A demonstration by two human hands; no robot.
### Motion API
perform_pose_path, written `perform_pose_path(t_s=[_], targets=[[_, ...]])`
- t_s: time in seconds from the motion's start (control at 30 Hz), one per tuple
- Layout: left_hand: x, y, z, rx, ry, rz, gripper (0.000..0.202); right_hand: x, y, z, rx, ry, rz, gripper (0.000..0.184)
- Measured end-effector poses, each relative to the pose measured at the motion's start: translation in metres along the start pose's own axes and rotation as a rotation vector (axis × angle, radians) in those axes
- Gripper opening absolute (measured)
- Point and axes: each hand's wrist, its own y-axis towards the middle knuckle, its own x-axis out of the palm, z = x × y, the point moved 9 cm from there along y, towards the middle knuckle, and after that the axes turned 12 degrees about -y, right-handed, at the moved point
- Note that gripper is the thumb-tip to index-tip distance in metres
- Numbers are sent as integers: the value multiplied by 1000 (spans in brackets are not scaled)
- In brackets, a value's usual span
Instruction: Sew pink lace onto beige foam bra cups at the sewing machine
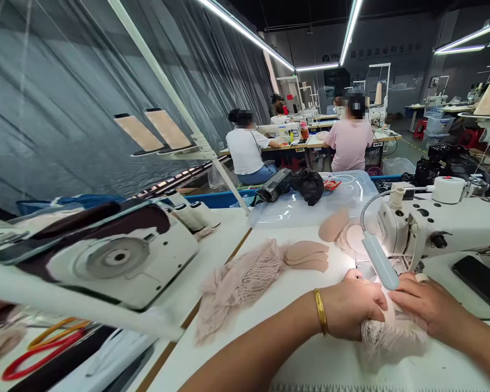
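My left hand (353, 305), with a gold bracelet at the wrist, grips a beige lace piece (386, 335) by its upper edge. The fingers are bent round the fabric, just in front of the sewing machine (441, 218). On the piece's other side lies my right hand (427, 305), its fingers stretched over the fabric below the needle area. A lamp head (379, 261) on a bendy arm lights the spot and hides the needle. Behind my hands rests a beige cup (353, 239) with lace edging. Left of them are stacked beige pads (306, 256) and loose lace fabric (245, 283).
A black phone (482, 283) lies right of the machine. At the left stand another machine (122, 261) and a thread stand (159, 130). Scissors with red handles (41, 348) lie at lower left. A clear plastic sheet (318, 201) bears a black bag (308, 185). People sit at machines beyond.
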Motion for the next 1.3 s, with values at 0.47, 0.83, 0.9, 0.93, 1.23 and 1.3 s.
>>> perform_pose_path(t_s=[0.47,0.83,0.9,0.93,1.23,1.3], targets=[[-10,0,-6,20,-212,26,18,3,0,7,34,66,-15,27],[-13,1,-5,6,-241,19,15,-8,3,12,88,49,41,30],[-13,0,1,36,-237,15,15,-7,3,8,62,37,30,30],[-13,0,3,47,-232,16,15,-6,3,5,47,33,20,30],[-15,4,-4,-21,-164,7,18,0,1,19,105,-95,39,36],[-16,5,-5,-22,-169,6,17,1,-1,23,125,-101,46,36]])
